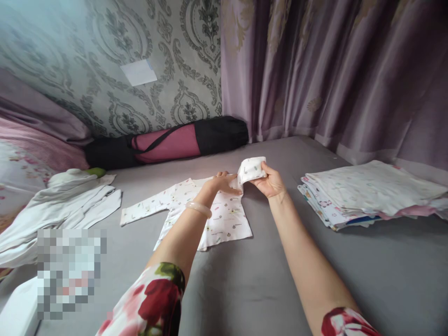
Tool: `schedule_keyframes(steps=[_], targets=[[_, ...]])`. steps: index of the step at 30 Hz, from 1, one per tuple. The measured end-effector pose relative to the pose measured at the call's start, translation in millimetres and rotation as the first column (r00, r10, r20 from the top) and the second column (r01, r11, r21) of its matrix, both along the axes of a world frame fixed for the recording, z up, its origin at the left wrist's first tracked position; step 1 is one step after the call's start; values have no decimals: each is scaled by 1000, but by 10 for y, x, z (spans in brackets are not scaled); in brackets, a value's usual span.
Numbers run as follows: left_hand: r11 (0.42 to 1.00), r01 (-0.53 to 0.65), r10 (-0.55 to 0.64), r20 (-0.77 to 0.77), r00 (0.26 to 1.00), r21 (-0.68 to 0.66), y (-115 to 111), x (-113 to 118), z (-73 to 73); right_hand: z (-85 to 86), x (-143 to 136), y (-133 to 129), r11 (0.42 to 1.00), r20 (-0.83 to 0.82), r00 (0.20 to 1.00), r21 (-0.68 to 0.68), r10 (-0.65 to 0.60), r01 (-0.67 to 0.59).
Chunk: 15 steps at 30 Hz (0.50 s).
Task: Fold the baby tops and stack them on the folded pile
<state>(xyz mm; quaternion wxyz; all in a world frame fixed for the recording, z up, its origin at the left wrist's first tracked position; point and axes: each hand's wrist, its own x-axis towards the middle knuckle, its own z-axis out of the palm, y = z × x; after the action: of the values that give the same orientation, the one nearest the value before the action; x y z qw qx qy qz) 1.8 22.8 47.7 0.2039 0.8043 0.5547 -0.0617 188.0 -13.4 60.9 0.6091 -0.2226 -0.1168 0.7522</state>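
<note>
A small white long-sleeved shirt [227, 219] with a scattered print lies spread on the grey sheet. One sleeve stretches out flat to the left. My right hand [269, 181] grips the other sleeve [252, 169] between thumb and fingers and holds it raised off the bed. My left hand [226, 183] rests on the shirt near that sleeve's shoulder, palm down with fingers apart. A pale bangle circles my left wrist.
A stack of folded printed clothes [374, 191] sits at the right. White garments [59, 205] are heaped at the left. A black and pink long bag [168, 144] lies along the papered wall, beside purple curtains [315, 70]. A blurred patch covers something at lower left.
</note>
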Motion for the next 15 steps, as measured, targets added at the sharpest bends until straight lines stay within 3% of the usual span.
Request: schedule_keyframes(steps=[5, 10, 13, 15], targets=[[998, -11, 8, -48, 999, -63, 35, 73, 97, -61, -114, 34, 998, 26, 999, 38, 38, -39], [996, -82, 75, 166, 983, 33, -134, -44, 57, -54, -109, 14, 1000, 19, 1000, -17, 13, -12], [975, -204, 149, 431, 890, 84, -348, -302, -29, -18, -131, -28, 1000, 18, 1000, -31, 4, -3], [945, -326, 236, 629, 741, 29, -497, -516, -99, -3, -169, -50, 1000, 35, 999, -25, 5, -4]])
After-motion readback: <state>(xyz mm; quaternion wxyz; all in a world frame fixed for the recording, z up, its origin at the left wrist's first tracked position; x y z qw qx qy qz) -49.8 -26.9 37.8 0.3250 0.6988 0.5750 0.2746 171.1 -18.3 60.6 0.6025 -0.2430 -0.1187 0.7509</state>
